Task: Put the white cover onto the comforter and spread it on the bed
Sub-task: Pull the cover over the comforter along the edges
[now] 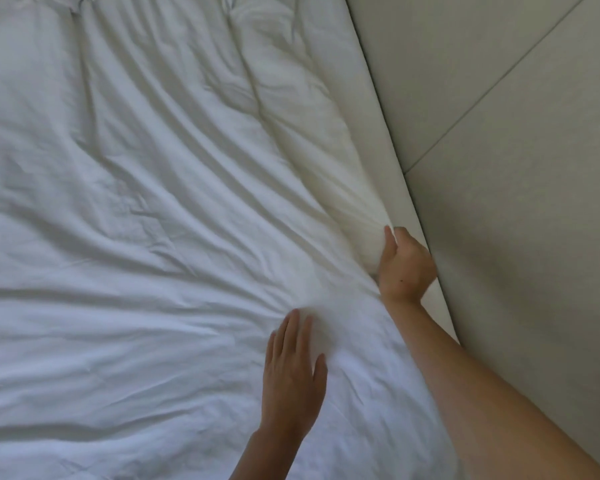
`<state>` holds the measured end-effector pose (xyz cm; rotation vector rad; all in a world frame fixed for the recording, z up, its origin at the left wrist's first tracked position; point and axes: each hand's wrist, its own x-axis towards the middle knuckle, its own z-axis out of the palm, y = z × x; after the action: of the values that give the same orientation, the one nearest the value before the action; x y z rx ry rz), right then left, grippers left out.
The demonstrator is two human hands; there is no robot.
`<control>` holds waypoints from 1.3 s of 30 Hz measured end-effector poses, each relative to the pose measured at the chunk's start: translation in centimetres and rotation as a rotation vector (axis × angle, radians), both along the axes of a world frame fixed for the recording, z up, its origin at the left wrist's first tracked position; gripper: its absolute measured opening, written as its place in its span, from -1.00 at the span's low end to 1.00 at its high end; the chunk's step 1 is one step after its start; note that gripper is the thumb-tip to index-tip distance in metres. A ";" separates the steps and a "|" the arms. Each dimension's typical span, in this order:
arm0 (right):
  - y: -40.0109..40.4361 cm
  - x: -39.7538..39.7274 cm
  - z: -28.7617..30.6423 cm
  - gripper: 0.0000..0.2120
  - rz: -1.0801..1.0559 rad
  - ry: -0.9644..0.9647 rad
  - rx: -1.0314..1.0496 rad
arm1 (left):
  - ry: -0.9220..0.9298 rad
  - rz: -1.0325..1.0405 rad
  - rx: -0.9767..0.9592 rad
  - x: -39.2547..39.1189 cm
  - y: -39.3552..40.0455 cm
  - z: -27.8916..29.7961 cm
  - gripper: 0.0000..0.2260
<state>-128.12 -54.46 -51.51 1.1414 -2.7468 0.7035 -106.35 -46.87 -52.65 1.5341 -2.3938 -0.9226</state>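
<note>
The white covered comforter (153, 237) lies spread over the bed and fills most of the head view, with long wrinkles fanning out from its right edge. My right hand (404, 265) is closed on a bunched fold of the cover at that right edge, next to the padded panel. My left hand (293, 372) rests flat on the cover just left of and below it, fingers together and pointing up the bed. Whatever lies under the fabric is hidden.
A pale padded panel (516, 168) with a diagonal seam runs along the bed's right side. A narrow strip of mattress edge (371, 81) shows between the comforter and the panel.
</note>
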 end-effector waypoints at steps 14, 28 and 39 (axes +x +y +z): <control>-5.6 8.7 1.7 -0.42 0.123 -0.876 0.203 | -0.070 -0.077 -0.089 5.2 0.2 -2.1 -0.57; -9.7 3.5 5.3 -0.81 -0.062 -0.971 0.012 | -0.003 -0.070 -0.166 6.3 -5.0 -1.8 -0.56; -11.5 1.9 2.5 -0.75 -0.045 -1.119 0.167 | -0.217 0.079 -0.193 7.1 -19.4 -2.9 -0.51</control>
<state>-126.18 -65.94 -49.03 0.8216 -3.7415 1.4846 -99.27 -66.22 -55.60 1.7150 -2.4576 -0.5153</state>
